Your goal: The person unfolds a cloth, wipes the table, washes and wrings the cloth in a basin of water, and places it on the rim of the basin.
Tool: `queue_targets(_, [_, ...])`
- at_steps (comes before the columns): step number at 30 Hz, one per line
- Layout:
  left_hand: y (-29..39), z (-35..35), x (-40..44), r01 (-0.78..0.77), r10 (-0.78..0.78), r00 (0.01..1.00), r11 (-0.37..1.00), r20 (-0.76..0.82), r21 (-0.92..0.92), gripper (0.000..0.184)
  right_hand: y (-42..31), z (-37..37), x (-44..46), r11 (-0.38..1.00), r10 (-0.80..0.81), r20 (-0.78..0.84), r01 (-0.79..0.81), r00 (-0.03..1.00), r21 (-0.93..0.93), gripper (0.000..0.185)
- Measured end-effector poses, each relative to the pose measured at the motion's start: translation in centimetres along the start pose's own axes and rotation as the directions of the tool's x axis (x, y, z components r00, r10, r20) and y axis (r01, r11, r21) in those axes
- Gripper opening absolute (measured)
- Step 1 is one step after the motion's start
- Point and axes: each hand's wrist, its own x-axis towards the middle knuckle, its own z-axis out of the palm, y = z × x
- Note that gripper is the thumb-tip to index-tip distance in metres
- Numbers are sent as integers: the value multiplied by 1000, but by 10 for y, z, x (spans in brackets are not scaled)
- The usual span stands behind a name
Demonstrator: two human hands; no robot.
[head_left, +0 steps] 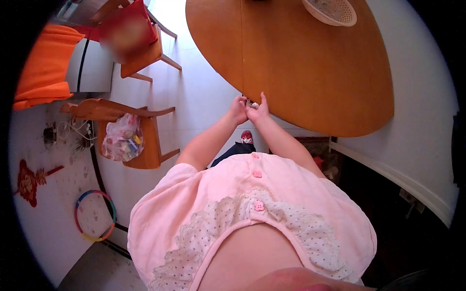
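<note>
A small whitish object sits between the left hand and right hand, whose fingers' grip I cannot tell, beside the brown oval wooden surface; far right, a pale-pink perforated basket holds indistinct contents; left, a translucent plastic bag on a brown wooden chair contains coloured items.

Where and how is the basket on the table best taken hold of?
Probably by the basket's near rim, coming from the near side of the table: this curved rim stands raised, faces that way and gives an edge to pinch.
</note>
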Motion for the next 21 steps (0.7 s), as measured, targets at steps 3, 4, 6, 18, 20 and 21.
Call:
queue_targets(3, [4, -11, 5, 46, -46, 998, 999, 45, 13, 33, 2, 4, -5, 1000, -8, -22, 8, 1000, -8, 38])
queue_targets(4, [3, -15, 8, 58, -59, 996, 998, 62, 8, 33, 0, 3, -5, 1000, -15, -16, 15, 1000, -3, 38])
queue_targets(6, [-2, -14, 8, 61, -62, 997, 998, 35, 26, 33, -3, -1, -9, 1000, -22, 3, 22, 1000, -14, 39])
queue_targets(18, [-54, 30, 1, 225, -215, 973, 965, -88, 132, 30, -54, -11, -58, 992, -46, 63, 53, 997, -113, 42])
queue_targets(20, [-79, 27, 11, 264, -259, 964, 962, -62, 76, 30, -82, -27, -56, 992, -54, 26, 57, 998, -115, 43])
queue_targets(21, [-94, 35, 11, 239, -235, 970, 968, -59, 73, 28, -93, -26, -66, 991, -64, 22, 66, 998, -118, 44])
